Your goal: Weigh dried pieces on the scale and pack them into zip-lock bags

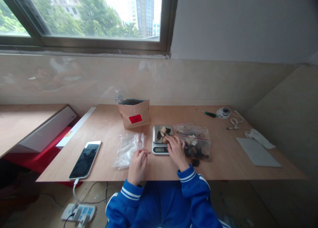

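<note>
Nearest, your left hand hovers by the empty-looking clear bags, fingers loosely curled around nothing visible. Your right hand reaches over the scale, fingertips at the pale and dark pieces on its plate, though you can't tell if they're pinched; beyond stands the brown pouch.
</note>
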Available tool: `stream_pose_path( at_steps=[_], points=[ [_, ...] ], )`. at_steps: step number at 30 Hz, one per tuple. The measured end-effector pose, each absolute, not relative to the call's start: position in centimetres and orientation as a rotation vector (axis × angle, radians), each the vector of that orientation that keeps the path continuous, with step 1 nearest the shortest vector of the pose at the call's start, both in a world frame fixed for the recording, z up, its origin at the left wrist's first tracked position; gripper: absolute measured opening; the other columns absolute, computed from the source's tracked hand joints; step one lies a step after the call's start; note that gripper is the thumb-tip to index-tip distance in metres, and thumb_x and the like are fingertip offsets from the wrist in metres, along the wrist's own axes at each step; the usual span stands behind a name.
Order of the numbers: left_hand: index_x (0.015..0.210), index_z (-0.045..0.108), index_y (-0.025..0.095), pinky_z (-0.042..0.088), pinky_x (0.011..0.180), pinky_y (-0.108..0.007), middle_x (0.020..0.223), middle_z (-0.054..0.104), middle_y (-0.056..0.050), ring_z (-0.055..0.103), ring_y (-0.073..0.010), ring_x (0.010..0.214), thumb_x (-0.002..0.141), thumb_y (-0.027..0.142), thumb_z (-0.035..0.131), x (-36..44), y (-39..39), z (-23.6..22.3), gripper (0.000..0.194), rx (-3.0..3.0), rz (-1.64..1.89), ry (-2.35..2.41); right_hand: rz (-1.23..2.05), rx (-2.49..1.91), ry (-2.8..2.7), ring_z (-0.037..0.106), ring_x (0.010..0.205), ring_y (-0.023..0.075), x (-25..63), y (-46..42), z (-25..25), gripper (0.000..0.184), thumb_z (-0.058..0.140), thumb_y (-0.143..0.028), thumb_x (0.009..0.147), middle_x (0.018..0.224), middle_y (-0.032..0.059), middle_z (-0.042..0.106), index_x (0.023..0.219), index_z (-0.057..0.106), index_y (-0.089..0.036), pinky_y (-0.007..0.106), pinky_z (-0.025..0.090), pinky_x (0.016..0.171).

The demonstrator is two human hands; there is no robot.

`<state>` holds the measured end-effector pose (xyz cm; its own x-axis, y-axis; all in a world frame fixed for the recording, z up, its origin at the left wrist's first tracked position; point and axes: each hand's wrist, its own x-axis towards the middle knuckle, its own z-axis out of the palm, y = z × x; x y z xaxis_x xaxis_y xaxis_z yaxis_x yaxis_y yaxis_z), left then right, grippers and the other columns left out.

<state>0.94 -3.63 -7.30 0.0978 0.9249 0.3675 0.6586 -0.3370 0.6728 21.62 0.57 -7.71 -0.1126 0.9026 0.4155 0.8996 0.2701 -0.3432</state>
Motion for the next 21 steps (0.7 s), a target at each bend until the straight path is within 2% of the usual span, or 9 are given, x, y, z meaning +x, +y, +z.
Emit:
stream_pose_path(
  at_steps=[12,21],
  points=[
    [0.093,0.065,0.023,0.047,0.086,-0.037,0.096,0.059,-0.006,0.056,-0.0195,0.096,0.089,0.021,0.04,1.6,-3.9,-7.2,0.025,1.987,1.058,1.524,-0.122,-1.518,-2.023,0.047,0.117,0.0241,22.2,2.1,-9.4,0.033,0.036,-0.017,0.094,0.12,0.0047,0.063,0.118,0.06,-0.023,0.045,0.022,0.099],
    [0.095,0.063,0.023,0.046,0.088,-0.038,0.1,0.058,-0.006,0.055,-0.0197,0.099,0.09,0.021,0.039,1.1,-4.1,-7.6,0.025,1.97,1.057,1.55,-0.016,-1.497,-1.782,0.052,0.112,0.0214,22.8,1.3,-8.2,0.03,0.037,-0.02,0.093,0.118,0.0066,0.063,0.112,0.061,-0.02,0.039,0.03,0.094]
  ],
)
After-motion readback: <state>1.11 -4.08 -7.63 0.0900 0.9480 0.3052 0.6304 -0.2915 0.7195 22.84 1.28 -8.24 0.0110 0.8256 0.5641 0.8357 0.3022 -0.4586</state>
